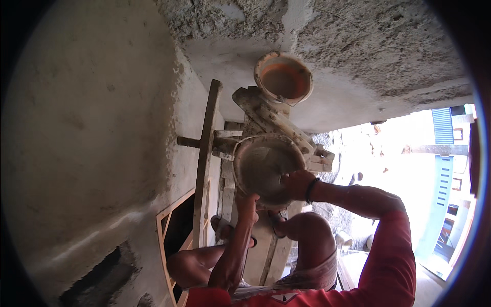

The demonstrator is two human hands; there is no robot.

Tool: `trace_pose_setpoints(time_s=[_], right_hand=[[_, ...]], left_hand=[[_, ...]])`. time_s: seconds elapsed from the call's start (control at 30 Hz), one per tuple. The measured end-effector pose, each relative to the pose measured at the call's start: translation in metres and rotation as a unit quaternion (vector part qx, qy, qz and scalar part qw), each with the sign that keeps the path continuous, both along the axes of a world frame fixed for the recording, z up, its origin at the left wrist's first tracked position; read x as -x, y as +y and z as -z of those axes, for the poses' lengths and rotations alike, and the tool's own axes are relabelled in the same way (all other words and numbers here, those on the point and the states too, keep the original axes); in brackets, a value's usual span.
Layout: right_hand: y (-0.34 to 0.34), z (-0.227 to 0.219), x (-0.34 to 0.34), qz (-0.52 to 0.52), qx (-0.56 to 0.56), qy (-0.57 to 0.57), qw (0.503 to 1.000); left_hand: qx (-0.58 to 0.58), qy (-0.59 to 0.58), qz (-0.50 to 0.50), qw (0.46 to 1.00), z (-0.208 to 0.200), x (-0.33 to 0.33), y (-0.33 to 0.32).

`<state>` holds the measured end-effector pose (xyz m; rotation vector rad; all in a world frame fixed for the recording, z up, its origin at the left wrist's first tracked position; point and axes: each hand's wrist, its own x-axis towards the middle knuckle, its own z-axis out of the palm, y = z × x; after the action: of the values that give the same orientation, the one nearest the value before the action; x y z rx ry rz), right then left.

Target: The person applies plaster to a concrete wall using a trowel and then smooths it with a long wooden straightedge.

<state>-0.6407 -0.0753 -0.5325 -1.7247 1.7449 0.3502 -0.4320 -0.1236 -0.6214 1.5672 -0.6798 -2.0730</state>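
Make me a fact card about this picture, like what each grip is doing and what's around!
Left grip: at the near rim of a round, grey-crusted bucket, seemingly holding it
Right grip: over that bucket's right side; whether it holds anything is unclear
Inside: smooth grey material
Farther away: round bucket with an orange inner wall
Between buckets: dusty wooden boards
Right wrist: thin black band
Far left: broad grey wall

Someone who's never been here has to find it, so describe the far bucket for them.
Start at the rough grey wall across the top of the view, then find the wooden planks below it. At their far end is a round, grey-smeared bucket. Unlike the nearer bucket, it shows a clear orange band inside.
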Motion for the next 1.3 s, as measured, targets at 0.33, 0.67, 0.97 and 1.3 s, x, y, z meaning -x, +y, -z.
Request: trace_pose_setpoints(time_s=[0.33,0.67,0.97,1.3], right_hand=[[-0.065,-0.323,0.011,0.05,0.065,-0.001,0.997],[-0.083,-0.539,-0.028,-0.184,-0.078,-0.071,0.977],[-0.138,-0.557,-0.018,-0.188,0.075,-0.001,0.979],[-0.108,-0.635,-0.026,-0.29,0.16,-0.005,0.943]], left_hand=[[-0.11,-0.029,-0.015,0.993,-0.327,-0.048,-0.038],[-0.079,-0.049,-0.07,0.993,-0.549,-0.055,-0.059],[-0.002,-0.042,-0.102,0.994,-0.576,-0.072,-0.071],[0.067,-0.121,-0.127,0.982,-0.524,-0.098,-0.042]])
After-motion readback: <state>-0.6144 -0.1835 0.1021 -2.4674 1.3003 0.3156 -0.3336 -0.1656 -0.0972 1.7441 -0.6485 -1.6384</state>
